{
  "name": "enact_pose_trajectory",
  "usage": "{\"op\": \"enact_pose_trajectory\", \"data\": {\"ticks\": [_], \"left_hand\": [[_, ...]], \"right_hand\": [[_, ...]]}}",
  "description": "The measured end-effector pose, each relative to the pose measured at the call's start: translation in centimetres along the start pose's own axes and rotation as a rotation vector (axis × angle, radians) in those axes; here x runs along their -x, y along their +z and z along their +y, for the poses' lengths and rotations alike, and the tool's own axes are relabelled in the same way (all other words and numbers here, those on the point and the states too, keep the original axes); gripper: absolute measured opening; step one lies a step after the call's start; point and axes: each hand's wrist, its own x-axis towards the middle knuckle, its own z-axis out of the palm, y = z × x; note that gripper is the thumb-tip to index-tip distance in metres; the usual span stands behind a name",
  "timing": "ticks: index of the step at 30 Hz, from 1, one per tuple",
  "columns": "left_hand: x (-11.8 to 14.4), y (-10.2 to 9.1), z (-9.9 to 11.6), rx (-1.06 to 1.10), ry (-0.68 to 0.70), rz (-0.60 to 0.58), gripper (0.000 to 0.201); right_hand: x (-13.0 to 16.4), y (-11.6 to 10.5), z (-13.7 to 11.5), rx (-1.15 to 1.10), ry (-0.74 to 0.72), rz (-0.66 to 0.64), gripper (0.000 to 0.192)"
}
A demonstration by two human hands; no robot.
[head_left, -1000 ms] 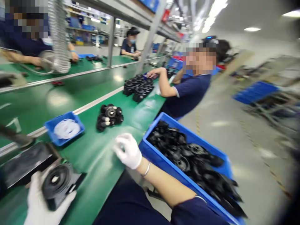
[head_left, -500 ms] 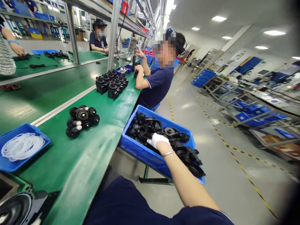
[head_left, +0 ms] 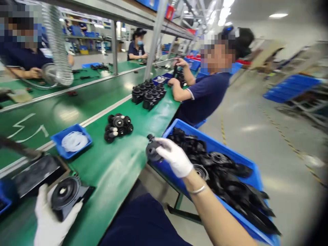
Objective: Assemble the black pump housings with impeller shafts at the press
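Black round part (head_left: 153, 151): in my right hand, held over the edge of the green bench, just beside the blue bin's near-left corner
Right hand (head_left: 175, 157): white glove, fingers curled round the part, thumb on top; closed grip, wrist w/ a thin bracelet
Left hand (head_left: 50, 218): white glove, bottom left, fingers wrapped under a black block w/ a round disc (head_left: 65, 195) on top; holding it at the bench edge
Blue bin (head_left: 179, 181): right of the bench, on a stand, piled w/ black parts (head_left: 225, 177) of the same sort
Green bench (head_left: 110, 167): runs away from me, pale rail down the middle
Small blue tray (head_left: 71, 140): on the bench near the rail, holds white rings
Cluster of black pieces (head_left: 118, 127): on the bench, well apart from my hands, betw. tray and bin
Bigger black batch (head_left: 148, 93): further up the bench, next to a co-worker's arm
Co-worker (head_left: 205, 95): dark blue shirt, seated beyond the bin, both hands up at the bench; can't tell what they hold
Others: two more people across the line, far side
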Motion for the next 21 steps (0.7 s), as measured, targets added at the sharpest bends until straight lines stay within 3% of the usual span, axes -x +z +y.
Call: {"op": "enact_pose_trajectory", "data": {"ticks": [3, 6, 10, 12, 17, 21], "left_hand": [[1.2, -0.1, -0.3, -0.049, -0.051, 0.065, 0.108], [2.3, -0.3, -0.1, -0.047, -0.142, 0.067, 0.109], [3.1, -1.0, 0.5, -0.022, -0.218, 0.055, 0.105], [3.2, -1.3, 0.8, -0.026, -0.241, 0.043, 0.105], [3.2, -1.6, 0.8, -0.001, -0.240, -0.004, 0.107], [3.5, -1.7, 0.2, 0.046, -0.249, -0.043, 0.105]], "right_hand": [[0.5, 8.8, -0.1, -0.210, 0.020, -0.196, 0.040], [1.3, 13.6, -0.1, -0.123, 0.032, -0.293, 0.037], [0.6, 13.8, -0.5, 0.409, -0.095, -0.340, 0.044], [-0.3, 13.0, -0.9, 0.541, -0.172, -0.368, 0.042], [-2.4, 11.8, -1.9, 0.291, -0.314, -0.378, 0.043], [-3.1, 13.1, -2.3, 0.271, -0.558, -0.580, 0.069]]}}
